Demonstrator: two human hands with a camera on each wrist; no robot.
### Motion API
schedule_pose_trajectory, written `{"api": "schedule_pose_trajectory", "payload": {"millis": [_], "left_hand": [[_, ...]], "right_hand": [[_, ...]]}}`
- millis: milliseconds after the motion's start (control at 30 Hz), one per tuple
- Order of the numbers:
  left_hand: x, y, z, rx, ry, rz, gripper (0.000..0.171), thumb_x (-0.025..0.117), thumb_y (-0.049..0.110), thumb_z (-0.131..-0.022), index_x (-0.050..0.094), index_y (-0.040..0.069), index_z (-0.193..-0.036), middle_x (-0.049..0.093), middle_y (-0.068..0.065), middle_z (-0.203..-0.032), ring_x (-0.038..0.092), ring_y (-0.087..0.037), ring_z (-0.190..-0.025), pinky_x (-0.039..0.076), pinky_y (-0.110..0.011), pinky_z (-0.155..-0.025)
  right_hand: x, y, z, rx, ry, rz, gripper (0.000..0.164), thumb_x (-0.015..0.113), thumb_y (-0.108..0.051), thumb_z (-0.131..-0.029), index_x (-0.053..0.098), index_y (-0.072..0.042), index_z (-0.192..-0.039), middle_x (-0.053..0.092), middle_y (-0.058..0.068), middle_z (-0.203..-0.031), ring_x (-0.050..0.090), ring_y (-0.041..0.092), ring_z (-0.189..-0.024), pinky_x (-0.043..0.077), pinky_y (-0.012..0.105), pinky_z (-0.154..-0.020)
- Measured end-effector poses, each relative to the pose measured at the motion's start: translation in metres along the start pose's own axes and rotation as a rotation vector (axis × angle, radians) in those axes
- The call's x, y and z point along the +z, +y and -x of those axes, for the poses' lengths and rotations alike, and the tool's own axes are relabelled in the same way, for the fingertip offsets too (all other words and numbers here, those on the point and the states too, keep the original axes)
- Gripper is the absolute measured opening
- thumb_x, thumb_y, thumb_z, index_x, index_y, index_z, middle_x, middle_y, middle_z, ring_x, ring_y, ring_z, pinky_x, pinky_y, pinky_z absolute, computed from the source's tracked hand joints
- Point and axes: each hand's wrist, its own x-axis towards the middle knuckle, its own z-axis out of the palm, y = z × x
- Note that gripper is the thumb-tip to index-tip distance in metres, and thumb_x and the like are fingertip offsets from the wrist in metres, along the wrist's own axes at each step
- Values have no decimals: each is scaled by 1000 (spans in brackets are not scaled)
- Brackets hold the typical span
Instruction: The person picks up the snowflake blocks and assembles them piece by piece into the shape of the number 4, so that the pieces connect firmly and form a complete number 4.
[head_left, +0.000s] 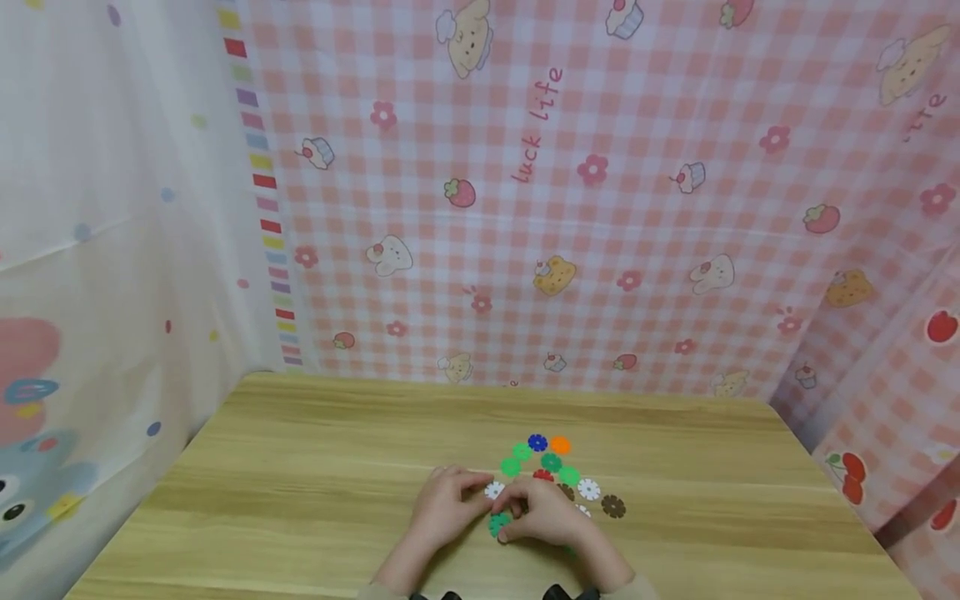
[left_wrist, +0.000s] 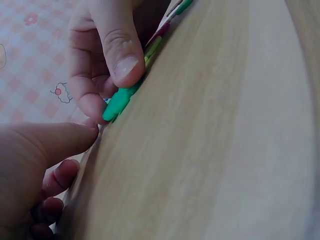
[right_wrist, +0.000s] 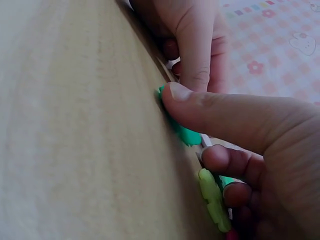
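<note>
Near the table's front, my left hand (head_left: 448, 507) has its thumb and index finger at the edges of a white notched disc (head_left: 494, 491), steadying it between them. My right hand (head_left: 543, 512) pinches a green notched disc (head_left: 498, 524), thumb on its face. In the left wrist view this green disc (left_wrist: 118, 103) shows edge-on, low to the wood and beside the left fingertips. In the right wrist view the thumb presses the green disc (right_wrist: 187, 134). Behind it stands a yellow-green disc (right_wrist: 214, 200) close to the curled right fingers. Whether the white and green discs touch is hidden.
Several more notched discs lie behind and right of the hands, among them blue (head_left: 537, 442), orange (head_left: 560, 445), light green (head_left: 511, 467), white (head_left: 588, 489) and brown (head_left: 613, 506). Some are partly under the right hand. The wooden table (head_left: 315, 467) meets a pink checked curtain (head_left: 487, 225).
</note>
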Motion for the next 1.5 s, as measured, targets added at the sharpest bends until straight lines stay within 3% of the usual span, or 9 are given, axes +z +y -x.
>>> {"api": "schedule_pose_trajectory", "payload": {"millis": [333, 667, 967, 1167, 1500], "left_hand": [[4, 2, -1, -26, -7, -59, 35, 80, 33, -77, 75, 20, -109, 61, 6, -88, 44, -10, -78, 36, -26, -64], [3, 12, -3, -62, -21, -65, 25, 79, 26, -77, 74, 22, -101, 56, 7, -84, 43, -12, -79, 36, -29, -64], [6, 11, -3, -82, -27, -67, 27, 77, 23, -76, 72, 21, -102, 53, 7, -84, 42, -13, -80, 36, -29, -65], [7, 10, -2, -71, -12, -87, 37, 78, 32, -75, 72, 22, -111, 54, 8, -86, 42, -13, -81, 36, -29, -65], [10, 11, -3, -77, -15, -108, 33, 80, 37, -76, 74, 25, -107, 55, 8, -88, 40, -12, -79, 34, -29, -65]], "right_hand": [[-3, 0, 0, 63, -31, 3, 25, 86, -18, -71, 67, -16, -87, 53, -3, -76, 48, 8, -70, 40, 25, -68], [-4, 2, 0, 60, -29, 15, 26, 87, -20, -71, 65, -17, -86, 52, -5, -76, 48, 7, -70, 39, 25, -69], [-5, 5, -1, 53, -41, -9, 27, 87, -18, -70, 65, -16, -85, 52, -5, -77, 48, 8, -73, 39, 25, -71], [-7, 3, 1, 43, -56, -37, 26, 86, -15, -71, 64, -12, -86, 53, -3, -79, 49, 11, -75, 39, 25, -71], [-7, 6, 0, 55, -67, -96, 26, 84, -10, -72, 64, -9, -87, 52, 0, -81, 49, 13, -75, 40, 24, -68]]}}
